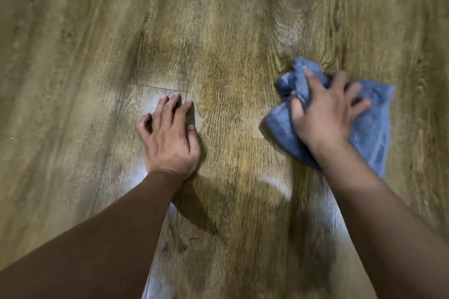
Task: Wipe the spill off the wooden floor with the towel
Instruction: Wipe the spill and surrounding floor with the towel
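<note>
- The blue towel [369,128] lies bunched on the wooden floor [218,19], and everything else is placed from it here.
- The right hand [325,114] sits on top of the towel, fingers spread and bent over the cloth, with a fold of it caught between thumb and forefinger. That grip probably keeps the cloth from sliding out from under the palm while it is pushed along the boards.
- The towel is crumpled, not laid flat, which gives a thick pad under the palm, likely to soak up more liquid.
- Well to the left of the towel, the left hand [170,136] rests on the bare floor with its fingers loosely bent and its fingertips touching the wood. It holds nothing and seems to be there as a prop for a person leaning over the floor.
- Between the left hand and the towel, and nearer the person than the towel, the floor shows pale shiny patches [272,184]. I cannot tell whether these are wet film or only reflected light.
- The picture is blurred around the towel, so fine drops cannot be made out.
- My judgement is that the wiping is under way and the stretch left of the towel may need a pass.
</note>
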